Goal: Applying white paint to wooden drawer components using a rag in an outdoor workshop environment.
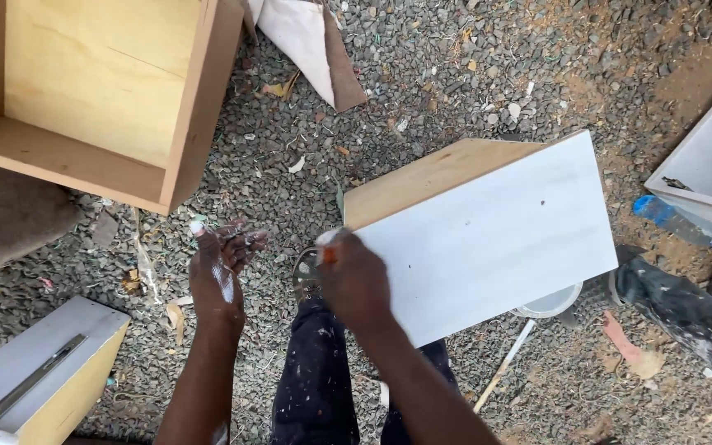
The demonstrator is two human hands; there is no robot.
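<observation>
A single head-worn camera looks steeply down from above the person's own shoulders onto the gravel ground (422,74). It sits close: both forearms rise from the bottom edge, the left hand (217,268) and right hand (354,280) near centre, with the white-painted board (496,239) filling the middle right.

Person, head-camera view. Two bare forearms, no sleeves. Left hand (220,268): white paint smeared across back and fingertips. Right hand (354,280): white paint on fingertip, lighter flecks elsewhere. Trousers (319,379): dark, near-black fabric, spattered with small white specks and streaks.
</observation>
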